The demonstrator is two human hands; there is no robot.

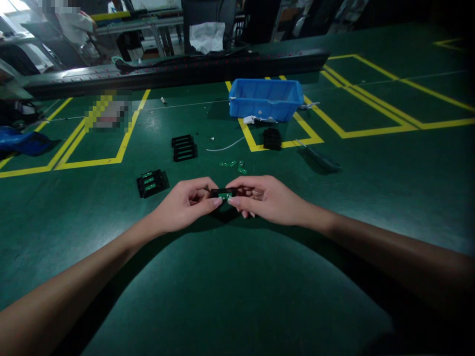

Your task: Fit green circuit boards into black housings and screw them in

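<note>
Between my two hands is a small black plastic housing [223, 190] with a green circuit board [224, 196] in its face. My left hand [189, 203] pinches its left end, the thumb at the board's edge. The right end is gripped by my right hand [269, 200], its thumb also against the board. Several loose green circuit boards [241, 167] lie on the table just beyond. To the left, a group of black housings [151, 183] carries green boards. Farther back sits a row of black housings [184, 148] in which no boards show.
A blue bin [266, 101] stands at the back, with a stack of black parts [272, 139] before it. A dark pouch-like item [319, 159] lies to the right. Yellow tape [378, 129] marks the green table. A black rail [178, 66] runs along the far side.
</note>
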